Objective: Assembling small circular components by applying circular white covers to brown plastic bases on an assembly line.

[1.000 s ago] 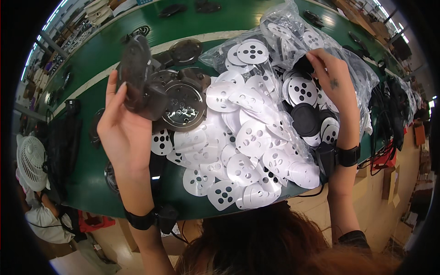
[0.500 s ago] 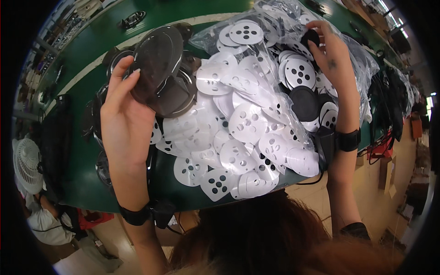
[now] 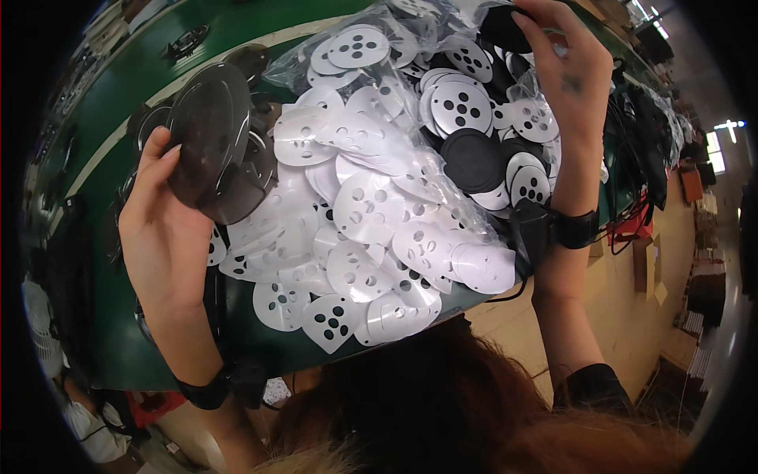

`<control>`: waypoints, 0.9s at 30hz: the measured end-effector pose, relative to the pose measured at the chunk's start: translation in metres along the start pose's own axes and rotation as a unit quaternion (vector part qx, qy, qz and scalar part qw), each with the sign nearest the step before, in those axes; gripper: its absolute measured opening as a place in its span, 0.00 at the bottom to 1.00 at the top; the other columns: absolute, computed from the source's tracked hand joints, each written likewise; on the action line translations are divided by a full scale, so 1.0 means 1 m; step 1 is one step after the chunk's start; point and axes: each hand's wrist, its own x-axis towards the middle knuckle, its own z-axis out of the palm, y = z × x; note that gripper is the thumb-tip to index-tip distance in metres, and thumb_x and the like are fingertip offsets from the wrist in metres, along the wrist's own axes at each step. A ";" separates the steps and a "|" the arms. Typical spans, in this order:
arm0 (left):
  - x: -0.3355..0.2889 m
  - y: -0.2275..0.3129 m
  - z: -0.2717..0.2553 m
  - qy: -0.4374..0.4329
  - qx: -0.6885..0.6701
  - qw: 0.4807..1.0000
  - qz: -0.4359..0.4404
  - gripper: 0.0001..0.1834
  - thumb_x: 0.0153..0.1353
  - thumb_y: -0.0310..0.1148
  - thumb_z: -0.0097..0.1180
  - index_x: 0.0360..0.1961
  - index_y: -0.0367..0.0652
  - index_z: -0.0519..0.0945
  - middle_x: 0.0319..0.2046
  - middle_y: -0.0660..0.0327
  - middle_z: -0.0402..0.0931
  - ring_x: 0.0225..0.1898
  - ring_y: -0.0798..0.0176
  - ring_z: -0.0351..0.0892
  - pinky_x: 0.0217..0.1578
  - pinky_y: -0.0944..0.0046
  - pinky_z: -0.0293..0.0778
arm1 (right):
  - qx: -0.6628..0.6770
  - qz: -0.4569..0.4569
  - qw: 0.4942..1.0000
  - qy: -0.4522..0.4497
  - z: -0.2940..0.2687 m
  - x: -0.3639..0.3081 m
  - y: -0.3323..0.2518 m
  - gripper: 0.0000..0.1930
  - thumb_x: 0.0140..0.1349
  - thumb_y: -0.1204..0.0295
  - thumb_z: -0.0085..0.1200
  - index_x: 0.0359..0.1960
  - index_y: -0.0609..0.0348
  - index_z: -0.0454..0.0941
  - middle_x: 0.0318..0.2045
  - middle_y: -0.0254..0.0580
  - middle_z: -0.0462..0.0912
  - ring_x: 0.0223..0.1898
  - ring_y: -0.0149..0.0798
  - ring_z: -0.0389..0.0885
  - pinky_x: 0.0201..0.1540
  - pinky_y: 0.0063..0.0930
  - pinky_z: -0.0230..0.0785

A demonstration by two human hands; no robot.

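Note:
My left hand [image 3: 164,237] is closed on a dark translucent round plastic cover [image 3: 207,130], tilted up with its broad face showing. A boxy lower section of the same smoky plastic hangs below it. Over the far right of the pile, my right hand [image 3: 575,71] pinches a flat black disc [image 3: 504,28] by its edge. Beneath that hand lies an opened clear plastic bag [image 3: 442,170] with white round plates [image 3: 460,107] punched with black-looking holes. Another black disc [image 3: 472,160] rests among them. Loose white perforated sheets [image 3: 367,209] are heaped between my hands.
More smoky covers [image 3: 246,63] stand behind my left hand on the green table [image 3: 260,351]. A small dark part [image 3: 186,41] lies at the far left. Black cables [image 3: 643,170] hang at the right edge. Black bands with small boxes are strapped to both wrists.
The whole view has shifted, moving the pile leftward. My right hand has risen away from the bagged plates with the black disc, now showing more fully. My left hand keeps the smoky cover.

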 end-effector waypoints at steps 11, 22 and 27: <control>-0.004 -0.009 0.016 -0.061 0.120 0.991 0.019 0.13 0.60 0.28 0.44 0.44 0.33 0.71 0.44 0.56 0.71 0.46 0.63 0.72 0.47 0.63 0.69 | 0.416 -0.020 0.909 -0.012 -0.002 -0.011 -0.023 0.10 0.61 0.77 0.49 0.43 0.64 0.75 0.36 0.39 0.79 0.38 0.26 0.76 0.42 0.14 0.66; -0.019 -0.019 0.025 -0.258 0.322 0.911 0.003 0.22 0.66 0.41 0.38 0.37 0.31 0.77 0.31 0.60 0.73 0.35 0.70 0.71 0.38 0.69 0.66 | 0.280 -0.328 0.902 0.013 0.019 -0.056 -0.086 0.13 0.44 0.84 0.59 0.33 0.57 0.77 0.32 0.39 0.70 0.32 0.36 0.75 0.32 0.29 0.73; -0.030 -0.017 0.036 -0.136 0.242 0.961 -0.024 0.08 0.60 0.27 0.52 0.34 0.31 0.76 0.33 0.62 0.71 0.34 0.74 0.67 0.36 0.74 0.62 | 0.294 -0.330 0.892 -0.100 0.016 -0.052 -0.083 0.14 0.40 0.79 0.63 0.33 0.59 0.78 0.35 0.42 0.78 0.37 0.42 0.77 0.36 0.33 0.71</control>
